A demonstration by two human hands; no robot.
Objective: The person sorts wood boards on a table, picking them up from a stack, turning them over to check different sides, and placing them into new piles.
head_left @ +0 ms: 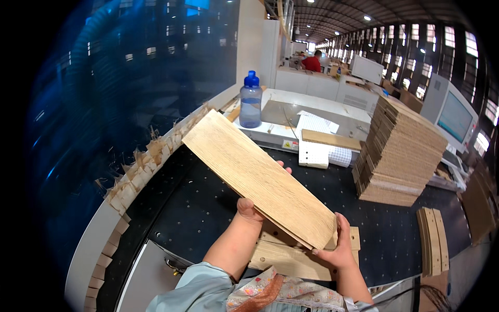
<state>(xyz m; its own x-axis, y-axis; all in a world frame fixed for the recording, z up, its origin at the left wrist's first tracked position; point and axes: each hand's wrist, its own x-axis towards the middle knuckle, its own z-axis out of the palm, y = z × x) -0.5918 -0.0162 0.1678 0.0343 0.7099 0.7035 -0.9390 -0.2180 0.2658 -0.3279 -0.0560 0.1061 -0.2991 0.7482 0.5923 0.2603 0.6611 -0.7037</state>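
Observation:
A long, pale wood-grain board (265, 177) is held up at a tilt, its far end to the upper left and its near end to the lower right. My left hand (250, 209) grips its lower long edge near the middle; some fingertips show past the opposite edge. At the near right end my right hand (340, 244) has thumb and fingers around the corner. A thin line along the lower edge may mean more than one layer; I cannot tell. Below lie drilled boards (291, 260) of similar colour, partly hidden by the held board and my hands.
A dark table (208, 218) with small studs spreads underneath. On its right stand a tall stack of boards (397, 151) and drilled strips (432, 242). Behind are a water bottle (250, 104), papers (314, 151) and a monitor (452, 114). A blue machine window (140, 67) with a frayed strip curtain borders the left.

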